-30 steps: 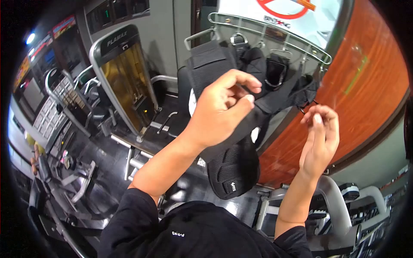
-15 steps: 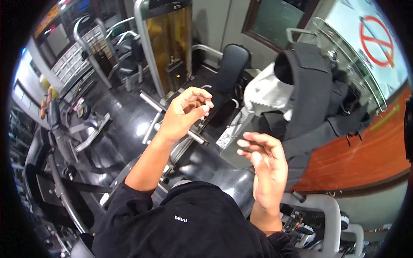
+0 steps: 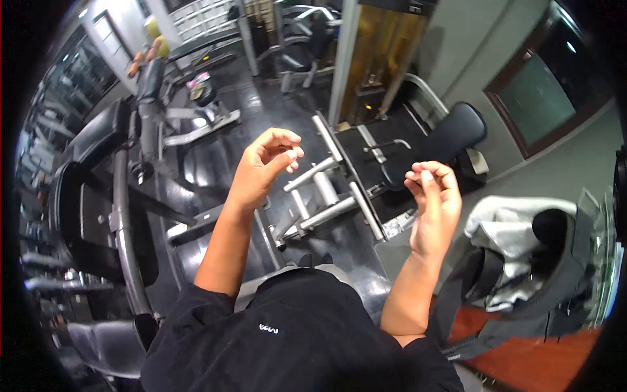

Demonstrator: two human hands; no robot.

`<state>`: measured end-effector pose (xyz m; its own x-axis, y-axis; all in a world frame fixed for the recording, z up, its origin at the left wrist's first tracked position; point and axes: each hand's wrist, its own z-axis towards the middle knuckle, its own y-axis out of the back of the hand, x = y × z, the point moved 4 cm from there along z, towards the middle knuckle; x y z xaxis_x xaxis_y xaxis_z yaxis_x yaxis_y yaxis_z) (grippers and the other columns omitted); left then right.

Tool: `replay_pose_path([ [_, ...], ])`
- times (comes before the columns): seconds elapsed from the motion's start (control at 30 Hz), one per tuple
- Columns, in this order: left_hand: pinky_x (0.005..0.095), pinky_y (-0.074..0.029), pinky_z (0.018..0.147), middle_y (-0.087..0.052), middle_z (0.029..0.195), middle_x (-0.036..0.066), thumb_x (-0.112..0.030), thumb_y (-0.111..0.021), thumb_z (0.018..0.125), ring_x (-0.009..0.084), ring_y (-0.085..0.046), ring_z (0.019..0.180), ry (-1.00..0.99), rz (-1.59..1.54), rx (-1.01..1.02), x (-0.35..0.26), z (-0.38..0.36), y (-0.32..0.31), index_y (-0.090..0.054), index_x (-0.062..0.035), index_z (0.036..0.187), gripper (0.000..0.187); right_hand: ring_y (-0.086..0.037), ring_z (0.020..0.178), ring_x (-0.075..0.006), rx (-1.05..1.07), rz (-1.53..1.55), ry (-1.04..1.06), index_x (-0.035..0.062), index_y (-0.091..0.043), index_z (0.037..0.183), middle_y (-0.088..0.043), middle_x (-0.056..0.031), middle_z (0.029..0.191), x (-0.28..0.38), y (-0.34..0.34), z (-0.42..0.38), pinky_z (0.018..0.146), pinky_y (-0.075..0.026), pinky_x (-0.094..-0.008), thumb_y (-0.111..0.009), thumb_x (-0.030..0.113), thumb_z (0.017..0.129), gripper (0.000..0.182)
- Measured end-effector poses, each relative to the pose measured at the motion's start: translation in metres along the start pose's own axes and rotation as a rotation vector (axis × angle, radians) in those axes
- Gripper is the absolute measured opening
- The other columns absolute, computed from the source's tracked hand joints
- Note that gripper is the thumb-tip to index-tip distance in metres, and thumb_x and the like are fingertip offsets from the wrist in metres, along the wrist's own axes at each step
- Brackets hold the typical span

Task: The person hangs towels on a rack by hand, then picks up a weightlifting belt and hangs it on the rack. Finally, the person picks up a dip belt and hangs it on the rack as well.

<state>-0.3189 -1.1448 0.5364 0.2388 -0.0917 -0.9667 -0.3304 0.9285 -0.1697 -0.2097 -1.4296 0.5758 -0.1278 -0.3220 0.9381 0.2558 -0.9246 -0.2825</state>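
Left hand (image 3: 264, 163) and right hand (image 3: 434, 206) both raised, fingers loosely curled, grasping nothing. Black straps (image 3: 522, 307) hang near right hand; weight machine (image 3: 366, 163) beyond.

There is open air between the left hand (image 3: 264, 163) and the right hand (image 3: 434, 209), and nothing is in either one. Below them the metal bars (image 3: 320, 196) of a gym machine stick up from the dark floor (image 3: 202, 157). A black seat pad (image 3: 437, 140) stands behind. Black straps (image 3: 516, 307) hang close on the right.
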Motion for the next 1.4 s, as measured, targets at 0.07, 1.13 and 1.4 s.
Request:
replay_pose_path([
  [0.07,0.0277,-0.051,0.078,-0.069,0.098,0.006,-0.006,-0.066,0.097,0.0122,-0.062,0.084,0.006,0.029,-0.106,-0.005,-0.008,0.022,-0.065,-0.0016,0.115,0.019,-0.066,0.092,-0.0117,0.059,0.032,-0.022,0.0017,-0.067,0.108,-0.07,-0.0049,0.102,-0.008,-0.021,0.023,0.088,-0.056,-0.0284,-0.061,0.005,0.104,0.008],
  [1.13,0.0267,-0.05,0.077,-0.068,0.093,0.004,-0.01,-0.071,0.096,0.0112,-0.062,0.081,0.021,0.179,-0.563,-0.003,-0.021,0.106,-0.066,-0.0016,0.115,0.022,-0.066,0.091,-0.0122,0.53,0.034,-0.22,0.0005,-0.064,0.115,-0.068,-0.0056,0.098,-0.119,-0.105,0.121,0.086,-0.054,-0.0273,-0.064,0.005,0.103,0.013],
  [1.4,0.0262,-0.05,0.076,-0.067,0.093,0.002,-0.008,-0.071,0.096,0.0103,-0.061,0.082,0.014,0.138,-0.307,0.044,0.081,0.124,-0.066,-0.0038,0.113,0.018,-0.066,0.09,-0.0121,0.347,-0.021,-0.148,-0.0011,-0.061,0.122,-0.068,-0.0066,0.099,-0.135,-0.082,0.126,0.087,-0.055,-0.0278,-0.065,0.009,0.103,0.021],
])
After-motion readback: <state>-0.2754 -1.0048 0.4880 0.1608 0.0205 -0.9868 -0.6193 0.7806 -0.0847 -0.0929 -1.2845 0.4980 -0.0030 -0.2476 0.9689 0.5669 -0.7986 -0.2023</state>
